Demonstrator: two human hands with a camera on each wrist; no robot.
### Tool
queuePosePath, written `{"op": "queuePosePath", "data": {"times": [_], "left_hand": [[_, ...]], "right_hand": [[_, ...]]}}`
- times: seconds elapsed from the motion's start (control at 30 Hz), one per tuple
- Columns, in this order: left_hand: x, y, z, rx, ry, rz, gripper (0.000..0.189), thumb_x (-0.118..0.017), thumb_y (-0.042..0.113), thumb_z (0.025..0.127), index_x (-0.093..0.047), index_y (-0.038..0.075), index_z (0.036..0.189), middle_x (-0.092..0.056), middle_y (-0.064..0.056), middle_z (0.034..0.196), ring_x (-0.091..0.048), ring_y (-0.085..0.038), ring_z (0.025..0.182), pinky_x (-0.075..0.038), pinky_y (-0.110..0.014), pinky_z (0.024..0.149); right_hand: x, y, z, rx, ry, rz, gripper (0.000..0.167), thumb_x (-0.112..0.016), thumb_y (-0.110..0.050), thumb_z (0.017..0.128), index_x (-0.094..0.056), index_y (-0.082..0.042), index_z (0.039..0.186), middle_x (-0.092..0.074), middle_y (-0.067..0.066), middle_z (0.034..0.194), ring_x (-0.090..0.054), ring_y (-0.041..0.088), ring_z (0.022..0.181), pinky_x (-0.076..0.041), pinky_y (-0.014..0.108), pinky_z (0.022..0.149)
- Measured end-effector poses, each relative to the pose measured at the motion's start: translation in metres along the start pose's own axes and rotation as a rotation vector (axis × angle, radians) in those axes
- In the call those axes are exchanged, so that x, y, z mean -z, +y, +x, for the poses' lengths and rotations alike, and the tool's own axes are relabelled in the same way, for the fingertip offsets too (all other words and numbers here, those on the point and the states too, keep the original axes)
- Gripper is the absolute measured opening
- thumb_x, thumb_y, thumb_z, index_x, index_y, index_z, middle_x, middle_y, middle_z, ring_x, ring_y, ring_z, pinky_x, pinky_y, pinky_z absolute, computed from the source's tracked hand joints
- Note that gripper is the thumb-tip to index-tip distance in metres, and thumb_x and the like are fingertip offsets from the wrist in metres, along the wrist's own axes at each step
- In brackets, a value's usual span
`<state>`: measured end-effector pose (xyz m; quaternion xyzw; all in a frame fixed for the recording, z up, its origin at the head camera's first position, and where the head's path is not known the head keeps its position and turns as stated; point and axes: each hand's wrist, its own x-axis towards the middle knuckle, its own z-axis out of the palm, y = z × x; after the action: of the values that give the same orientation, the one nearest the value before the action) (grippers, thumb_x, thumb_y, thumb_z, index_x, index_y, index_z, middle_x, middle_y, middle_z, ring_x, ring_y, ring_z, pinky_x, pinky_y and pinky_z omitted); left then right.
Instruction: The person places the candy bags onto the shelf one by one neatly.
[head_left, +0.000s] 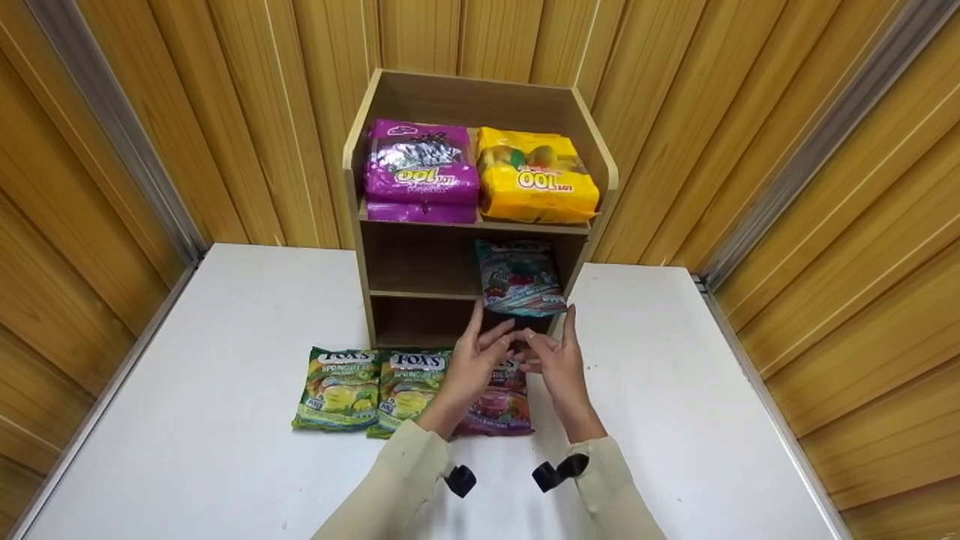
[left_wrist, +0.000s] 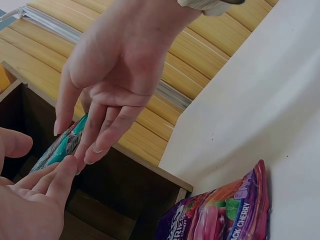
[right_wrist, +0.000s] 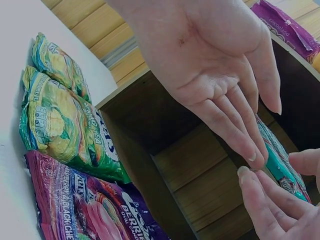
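A teal candy bag (head_left: 521,277) lies in the right half of the middle compartment of a small wooden shelf unit (head_left: 367,262), its near end sticking out past the shelf edge. My left hand (head_left: 471,364) is at the bag's lower left corner, index finger extended up beside it. At the opposite corner, my right hand (head_left: 559,367) has its index finger pointing up. Below the bag the other fingers of both hands come together, fingertips overlapping. Each wrist view shows both palms with fingers fairly straight, and the teal bag partly hidden behind them.
Two green Fox's bags (head_left: 341,390) and a purple berries bag (head_left: 499,405) lie in a row on the white table (head_left: 690,420) before the unit; my left hand partly covers the purple one. On top sit a purple pack (head_left: 420,165) and a yellow pack (head_left: 536,176).
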<state>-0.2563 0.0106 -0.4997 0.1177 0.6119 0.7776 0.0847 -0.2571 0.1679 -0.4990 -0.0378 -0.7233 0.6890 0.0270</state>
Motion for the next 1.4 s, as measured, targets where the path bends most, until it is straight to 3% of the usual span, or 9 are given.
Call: {"op": "queuePosePath", "data": {"times": [0.3, 0.5, 0.73, 0.9, 1.1, 1.23, 1.4], "left_hand": [[0.004, 0.002, 0.008, 0.025, -0.031, 0.015, 0.078, -0.048, 0.019, 0.102, 0.009, 0.027, 0.155, -0.048, -0.011, 0.147, -0.062, -0.029, 0.119, -0.042, -0.045, 0.109], [0.005, 0.002, 0.013, 0.014, -0.037, 0.042, 0.078, -0.047, 0.019, 0.102, 0.010, 0.025, 0.155, -0.049, -0.010, 0.146, -0.058, -0.026, 0.125, -0.042, -0.043, 0.110], [0.006, 0.001, 0.017, -0.005, -0.018, 0.073, 0.079, -0.048, 0.019, 0.102, 0.011, 0.025, 0.155, -0.051, -0.009, 0.144, -0.058, -0.025, 0.124, -0.041, -0.044, 0.110], [0.006, 0.000, 0.017, -0.002, -0.007, 0.046, 0.080, -0.046, 0.019, 0.103, 0.013, 0.032, 0.154, -0.050, -0.010, 0.146, -0.054, -0.022, 0.129, -0.042, -0.043, 0.110], [0.008, -0.006, 0.007, -0.037, 0.022, -0.010, 0.080, -0.046, 0.023, 0.103, 0.016, 0.041, 0.151, -0.045, -0.013, 0.149, -0.045, -0.025, 0.137, -0.044, -0.043, 0.108], [0.009, -0.010, -0.001, -0.061, 0.023, -0.003, 0.078, -0.045, 0.025, 0.103, 0.015, 0.039, 0.152, -0.045, -0.013, 0.149, -0.043, -0.027, 0.138, -0.043, -0.046, 0.109], [0.012, -0.013, -0.007, -0.028, 0.032, 0.037, 0.070, -0.044, 0.024, 0.104, 0.001, 0.032, 0.156, -0.046, -0.009, 0.149, -0.044, -0.027, 0.138, -0.042, -0.046, 0.109]], "right_hand": [[-0.004, -0.006, 0.010, -0.030, -0.059, 0.030, 0.095, -0.054, -0.025, 0.099, 0.026, -0.020, 0.150, -0.070, 0.011, 0.114, -0.070, 0.031, 0.094, -0.059, 0.039, 0.083], [-0.011, -0.005, 0.015, -0.037, -0.039, 0.062, 0.100, -0.057, -0.031, 0.098, 0.030, -0.030, 0.148, -0.070, 0.010, 0.114, -0.071, 0.022, 0.087, -0.060, 0.032, 0.077], [-0.015, -0.004, 0.019, -0.007, -0.032, 0.054, 0.102, -0.057, -0.033, 0.097, 0.032, -0.028, 0.147, -0.070, 0.011, 0.112, -0.071, 0.016, 0.081, -0.060, 0.030, 0.073], [-0.014, -0.006, 0.017, -0.007, -0.037, 0.062, 0.101, -0.057, -0.033, 0.098, 0.030, -0.026, 0.148, -0.068, 0.015, 0.116, -0.072, 0.018, 0.082, -0.060, 0.032, 0.076], [-0.013, 0.001, 0.011, 0.027, 0.035, 0.076, 0.094, -0.054, -0.035, 0.099, 0.024, -0.025, 0.151, -0.068, 0.014, 0.121, -0.072, 0.026, 0.093, -0.059, 0.034, 0.082], [-0.011, 0.003, 0.006, 0.036, 0.115, 0.074, 0.085, -0.049, -0.033, 0.101, 0.014, -0.017, 0.154, -0.069, 0.014, 0.120, -0.071, 0.027, 0.100, -0.059, 0.032, 0.082], [-0.011, 0.008, 0.001, 0.026, 0.159, 0.040, 0.059, -0.046, -0.028, 0.102, -0.019, -0.009, 0.151, -0.069, 0.015, 0.119, -0.068, 0.027, 0.104, -0.058, 0.036, 0.087]]}}
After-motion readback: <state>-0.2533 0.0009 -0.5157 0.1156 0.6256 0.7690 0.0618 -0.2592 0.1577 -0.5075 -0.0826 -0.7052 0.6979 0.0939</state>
